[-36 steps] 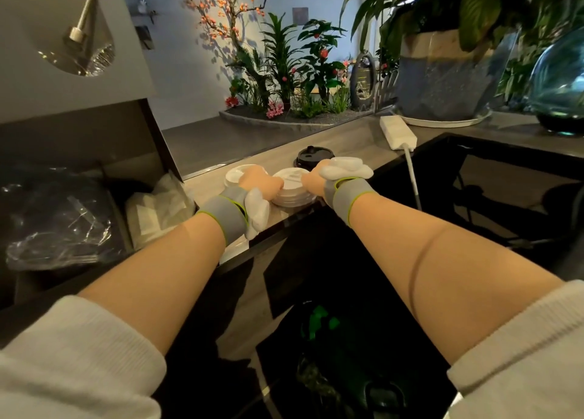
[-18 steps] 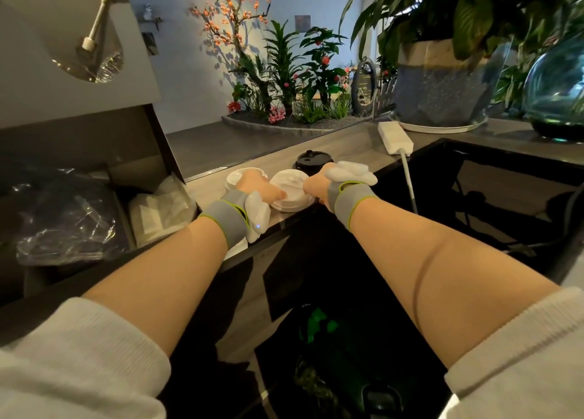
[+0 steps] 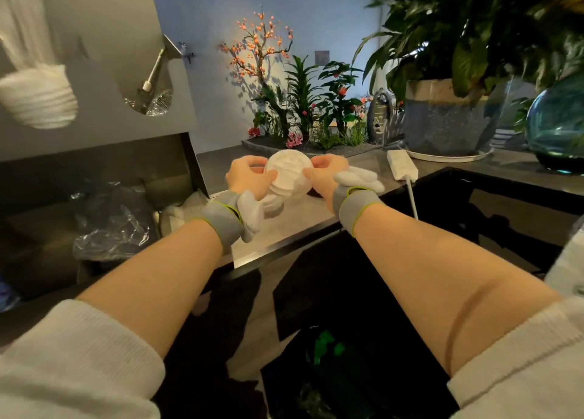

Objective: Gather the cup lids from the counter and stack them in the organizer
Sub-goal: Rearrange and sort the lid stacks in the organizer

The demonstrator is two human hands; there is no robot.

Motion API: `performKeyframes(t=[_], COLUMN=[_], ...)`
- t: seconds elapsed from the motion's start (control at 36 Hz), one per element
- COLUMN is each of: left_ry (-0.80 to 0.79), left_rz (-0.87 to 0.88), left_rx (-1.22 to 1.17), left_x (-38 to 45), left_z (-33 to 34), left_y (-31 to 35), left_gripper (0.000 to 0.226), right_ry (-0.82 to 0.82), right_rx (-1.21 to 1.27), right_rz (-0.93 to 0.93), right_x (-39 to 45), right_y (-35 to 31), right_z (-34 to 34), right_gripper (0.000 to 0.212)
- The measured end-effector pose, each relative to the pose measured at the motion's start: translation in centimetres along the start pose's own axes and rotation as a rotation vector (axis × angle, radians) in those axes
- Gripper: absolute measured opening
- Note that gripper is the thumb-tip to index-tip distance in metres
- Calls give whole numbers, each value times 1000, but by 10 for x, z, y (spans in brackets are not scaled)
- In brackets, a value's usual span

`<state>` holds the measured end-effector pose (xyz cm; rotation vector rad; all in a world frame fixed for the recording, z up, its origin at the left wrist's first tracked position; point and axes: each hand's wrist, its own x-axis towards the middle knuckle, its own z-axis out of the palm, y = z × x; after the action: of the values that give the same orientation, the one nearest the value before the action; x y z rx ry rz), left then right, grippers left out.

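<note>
Item: stack of white cup lids [image 3: 288, 177], centre of frame, raised above the table [image 3: 294, 226]; left hand [image 3: 249, 177] and right hand [image 3: 322, 173] clasp opposite rims, fingers [image 3: 243, 162] curled and pinching the stack, probably to keep it aligned; organizer [image 3: 94, 80], upper left, already holds lids.

Hands: 2, left hand [image 3: 249, 175] and right hand [image 3: 322, 172]. White lid stack [image 3: 289, 175]: 1 (lid count unreadable, blurred). Power adapter [image 3: 402, 165]: 1, counter [image 3: 284, 226] far edge. Potted plant [image 3: 448, 115]: 1. Glass globe [image 3: 557, 128]: 1, right corner.
</note>
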<state>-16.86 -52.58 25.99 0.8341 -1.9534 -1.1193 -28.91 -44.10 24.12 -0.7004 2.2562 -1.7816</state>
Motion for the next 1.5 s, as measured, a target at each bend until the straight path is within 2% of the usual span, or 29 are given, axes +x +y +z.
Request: performKeyframes(t=[0.11, 0.22, 0.47, 0.64, 0.86, 0.94, 1.06, 1.17, 1.36, 1.5], left_ry=[93, 189, 424, 517, 602, 647, 651, 647, 522, 471], left_rz=[76, 150, 290, 369, 342, 316, 267, 244, 168, 147], left_rx=[-70, -61, -79, -11, 62, 78, 82, 135, 393, 563], left_x=[-9, -15, -29, -38, -43, -44, -42, -32, -13, -1], left_z=[-21, -38, -103, -157, -231, -253, -269, -281, -289, -289], left_y=[22, 40, 79, 96, 110, 113, 113, 112, 102, 96], left_gripper=[28, 29, 29, 32, 30, 31, 33, 34, 37, 36], right_ry=[52, 55, -36, -133, -238, -302, -335, -323, -306, -315], right_rx=[68, 115, 243, 257, 347, 353, 337, 280, 198, -18], right_rz=[-147, -258, -418, -518, -584, -578, -550, -520, -516, -573], right_x=[-16, -24, -43, -68, -92, -96, -95, -88, -75, -80], right_y=[-30, -56, -142, -194, -243, -259, -272, -280, -273, -269], right_z=[2, 3, 14, 35, 82, 101, 120, 137, 159, 155], right_gripper=[41, 44, 23, 27, 18, 31, 37, 53, 61, 54])
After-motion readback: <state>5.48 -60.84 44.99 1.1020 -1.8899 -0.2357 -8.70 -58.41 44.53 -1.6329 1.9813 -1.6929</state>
